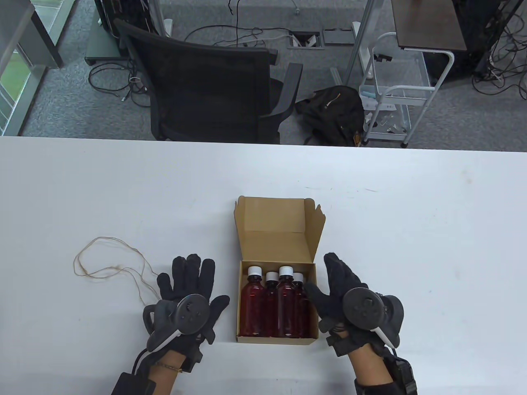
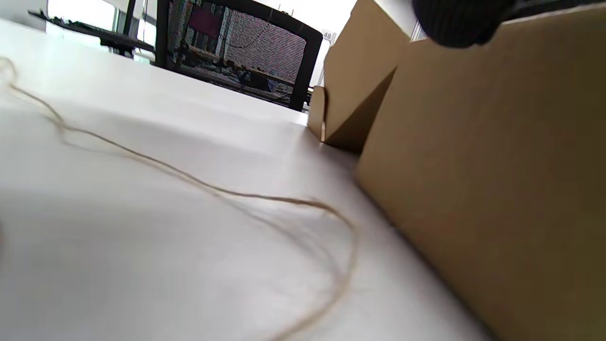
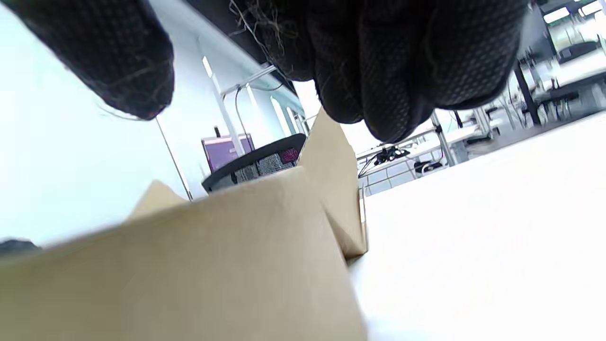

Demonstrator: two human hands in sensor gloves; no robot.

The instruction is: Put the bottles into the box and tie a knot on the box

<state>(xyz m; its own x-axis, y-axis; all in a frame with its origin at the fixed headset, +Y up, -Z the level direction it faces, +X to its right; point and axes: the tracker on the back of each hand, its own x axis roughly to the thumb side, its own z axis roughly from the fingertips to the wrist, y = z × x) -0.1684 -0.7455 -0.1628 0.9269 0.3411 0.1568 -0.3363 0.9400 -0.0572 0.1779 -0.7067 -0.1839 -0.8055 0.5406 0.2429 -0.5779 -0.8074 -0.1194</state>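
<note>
A small cardboard box [image 1: 247,338] sits near the table's front edge, its lid [image 1: 276,230] standing open at the back. Several red bottles [image 1: 275,307] with white caps lie side by side inside it. My left hand [image 1: 191,288] lies flat on the table just left of the box, fingers straight. My right hand [image 1: 335,284] is beside the box's right wall, fingers extended, thumb at the rim. A thin tan string [image 1: 109,269] lies looped on the table left of my left hand. The left wrist view shows the string [image 2: 189,180] and the box wall [image 2: 497,189]. The right wrist view shows the box wall [image 3: 213,265] below my fingers [image 3: 378,61].
The white table [image 1: 411,226] stretches wide on both sides of the box. Beyond its far edge stand a black office chair [image 1: 210,82], a black bag [image 1: 333,111] on the floor and a white wire cart [image 1: 395,90].
</note>
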